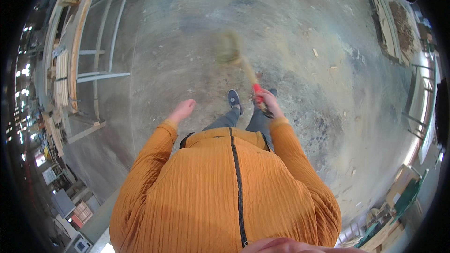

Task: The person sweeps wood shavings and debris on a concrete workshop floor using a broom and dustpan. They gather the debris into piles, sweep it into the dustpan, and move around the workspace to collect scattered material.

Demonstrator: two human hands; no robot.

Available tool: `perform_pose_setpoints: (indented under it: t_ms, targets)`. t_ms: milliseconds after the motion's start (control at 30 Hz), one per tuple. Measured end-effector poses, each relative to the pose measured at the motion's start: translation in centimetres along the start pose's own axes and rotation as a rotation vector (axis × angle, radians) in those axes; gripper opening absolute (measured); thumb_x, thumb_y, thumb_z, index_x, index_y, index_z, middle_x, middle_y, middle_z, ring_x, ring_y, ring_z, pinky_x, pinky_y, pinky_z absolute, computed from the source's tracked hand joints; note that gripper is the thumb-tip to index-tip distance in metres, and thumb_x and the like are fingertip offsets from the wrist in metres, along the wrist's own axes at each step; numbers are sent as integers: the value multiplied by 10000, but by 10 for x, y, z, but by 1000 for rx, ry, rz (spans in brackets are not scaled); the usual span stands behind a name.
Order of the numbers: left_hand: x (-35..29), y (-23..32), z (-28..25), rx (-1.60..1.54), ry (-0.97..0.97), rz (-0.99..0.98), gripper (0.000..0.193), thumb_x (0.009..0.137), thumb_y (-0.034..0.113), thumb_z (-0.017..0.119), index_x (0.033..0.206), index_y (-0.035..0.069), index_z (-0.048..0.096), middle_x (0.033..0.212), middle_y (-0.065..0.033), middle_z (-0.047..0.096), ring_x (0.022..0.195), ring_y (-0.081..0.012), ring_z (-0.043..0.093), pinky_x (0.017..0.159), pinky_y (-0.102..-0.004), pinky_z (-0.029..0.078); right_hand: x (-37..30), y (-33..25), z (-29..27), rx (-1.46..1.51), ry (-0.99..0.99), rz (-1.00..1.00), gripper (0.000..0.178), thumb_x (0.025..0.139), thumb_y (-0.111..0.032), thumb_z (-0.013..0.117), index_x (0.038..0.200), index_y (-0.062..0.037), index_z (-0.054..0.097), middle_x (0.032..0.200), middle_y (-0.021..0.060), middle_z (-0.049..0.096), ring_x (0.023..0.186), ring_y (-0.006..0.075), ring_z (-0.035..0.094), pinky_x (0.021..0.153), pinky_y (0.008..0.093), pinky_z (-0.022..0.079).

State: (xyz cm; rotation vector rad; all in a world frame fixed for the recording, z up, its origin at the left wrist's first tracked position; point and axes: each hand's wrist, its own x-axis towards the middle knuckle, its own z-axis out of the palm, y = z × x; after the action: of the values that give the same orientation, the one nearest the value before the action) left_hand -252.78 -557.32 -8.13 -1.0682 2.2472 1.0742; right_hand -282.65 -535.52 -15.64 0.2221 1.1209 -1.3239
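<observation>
My right hand (270, 103) is wrapped round the red grip of a long-handled tool (257, 87), held out in front of my legs. A pale shaft runs from the grip up and to the left. At its far end is a rounded yellowish-brown head (228, 48), smeared by motion, so its kind cannot be made out. Something dark hangs just below that hand. My left hand (183, 109) hovers by my left side with its fingers curled in, and nothing shows in it.
I stand on a stained concrete floor (187, 33) dotted with small wood scraps. A rack with metal legs and boards (77, 42) stands at the left. Planks (386, 23) lie at the far right, and a green-edged bin (408, 192) is at the near right.
</observation>
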Motion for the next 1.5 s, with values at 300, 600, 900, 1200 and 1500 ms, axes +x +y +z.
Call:
perform_pose_setpoints:
  t_ms: [300, 600, 900, 1200, 1500]
  targets:
    - [91, 123, -30, 99, -162, 126, 258, 838, 179, 413, 1010, 47, 553, 1012, -173, 582, 973, -330, 533, 820, -391, 424, -121, -99, -268, 546, 728, -235, 89, 807, -96, 476, 723, -92, 447, 603, 26, 481, 442, 121, 435, 387, 264, 386]
    - [182, 223, -76, 12, -49, 170, 240, 833, 174, 438, 1001, 52, 558, 968, -154, 601, 925, -319, 557, 789, -378, 435, -60, -263, -173, 1021, 521, -622, 68, 750, -75, 517, 712, -19, 527, 672, 84, 564, 633, 204, 554, 607, 309, 482]
    - [225, 157, -113, -80, -72, 15, 248, 831, 208, 447, 974, 41, 561, 920, -163, 607, 882, -299, 574, 743, -372, 444, -48, -346, 127, 808, -175, 31, 70, 767, -20, 474, 750, -55, 416, 641, 21, 445, 589, 134, 491, 573, 270, 445]
    - [311, 78, -230, -121, -58, -194, 229, 835, 204, 460, 954, 41, 567, 899, -155, 609, 852, -298, 571, 737, -358, 443, 275, -417, 259, 331, -404, 436, 43, 772, -46, 488, 764, -39, 447, 591, 31, 467, 459, 113, 462, 433, 250, 409]
    - [452, 74, -331, -541, 63, -147, 265, 861, 227, 463, 1025, 36, 545, 866, -113, 607, 808, -219, 579, 732, -326, 453, 490, -493, 221, -10, -24, -199, 163, 751, -40, 520, 908, 2, 537, 619, 56, 523, 458, 121, 493, 407, 271, 425]
